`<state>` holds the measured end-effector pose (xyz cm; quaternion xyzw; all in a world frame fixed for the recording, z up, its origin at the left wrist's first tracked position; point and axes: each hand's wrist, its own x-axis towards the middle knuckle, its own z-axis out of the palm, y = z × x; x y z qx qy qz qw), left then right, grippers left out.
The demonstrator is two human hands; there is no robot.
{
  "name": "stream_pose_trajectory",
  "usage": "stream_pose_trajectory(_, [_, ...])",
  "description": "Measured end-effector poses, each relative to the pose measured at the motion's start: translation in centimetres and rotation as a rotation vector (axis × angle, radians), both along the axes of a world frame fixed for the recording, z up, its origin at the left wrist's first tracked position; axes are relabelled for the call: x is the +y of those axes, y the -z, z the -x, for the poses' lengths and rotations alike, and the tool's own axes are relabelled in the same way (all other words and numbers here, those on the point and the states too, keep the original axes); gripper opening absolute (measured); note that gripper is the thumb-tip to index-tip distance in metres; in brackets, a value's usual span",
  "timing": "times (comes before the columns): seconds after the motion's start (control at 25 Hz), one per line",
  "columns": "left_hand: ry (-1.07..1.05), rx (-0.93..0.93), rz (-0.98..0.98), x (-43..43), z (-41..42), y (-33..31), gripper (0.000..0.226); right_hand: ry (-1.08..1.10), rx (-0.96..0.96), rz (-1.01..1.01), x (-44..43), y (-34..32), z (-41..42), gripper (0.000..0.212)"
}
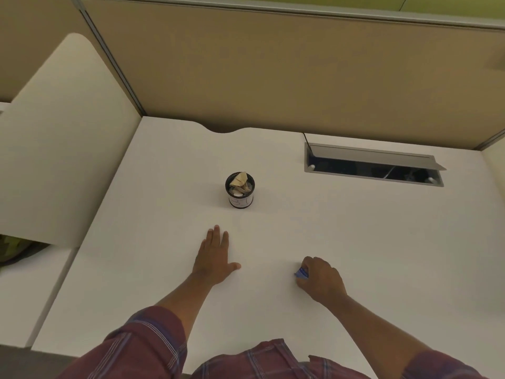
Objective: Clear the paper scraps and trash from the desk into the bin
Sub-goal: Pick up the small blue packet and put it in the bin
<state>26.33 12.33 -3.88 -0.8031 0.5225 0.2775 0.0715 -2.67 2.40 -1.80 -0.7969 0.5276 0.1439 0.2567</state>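
Note:
A small black round bin (pixel 240 199) with a white label stands on the white desk (pixel 369 242), stuffed with crumpled paper; a tan scrap (pixel 240 178) pokes above its rim. My left hand (pixel 214 257) lies flat on the desk below the bin, palm down, fingers apart, holding nothing. To its right, my right hand (pixel 321 277) rests on the desk with its fingers curled around a small blue and white scrap (pixel 301 273); only the scrap's left end shows.
An open cable hatch (pixel 374 166) with a raised grey lid is sunk into the desk at the back right. Tan partition walls (pixel 273 77) close off the back. A white side panel (pixel 62 160) stands at the left, with a lower surface beside it.

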Motion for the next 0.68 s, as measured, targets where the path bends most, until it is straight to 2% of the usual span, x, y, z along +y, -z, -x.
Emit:
stream_pose_trajectory(0.16, [-0.013,0.022,0.0,-0.1,-0.5,0.5,0.109,0.068,-0.237,0.079,-3.5,-2.2,-6.4,0.025])
stream_pose_trajectory(0.32, [-0.022,0.022,-0.013,-0.5,-0.7,0.9,0.11,-0.001,-0.337,0.228,-7.7,-4.4,-14.3,0.033])
stream_pose_trajectory(0.48, [-0.041,0.042,-0.001,-0.5,-0.6,1.5,0.111,-0.152,-0.304,0.412,-10.7,-5.6,-20.7,0.029])
stream_pose_trajectory(0.68, [-0.044,0.046,0.001,-0.6,-0.7,1.8,0.11,-0.257,-0.217,0.451,-11.6,-4.7,-24.4,0.024])
